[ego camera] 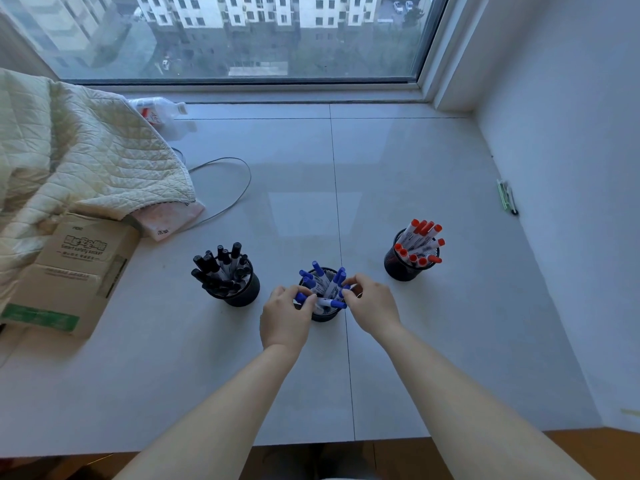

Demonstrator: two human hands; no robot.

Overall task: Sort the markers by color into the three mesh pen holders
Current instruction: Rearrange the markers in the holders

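Both your hands meet over the middle holder (pixel 325 315). Your left hand (pixel 285 315) has fingers curled round blue markers (pixel 325 285) at its near-left rim; your right hand (pixel 372 308) pinches one at the right rim. One blue marker (pixel 333 303) lies nearly flat across the rim, cap pointing right, closest to your right hand; tip it upright. Black markers (pixel 221 268) stand left, red markers (pixel 420 242) right. The cardboard box (pixel 74 271) reads "Smart safety socket".

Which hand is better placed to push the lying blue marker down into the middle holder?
Probably right: the right hand is beside the blue marker's cap, on the holder's rim.
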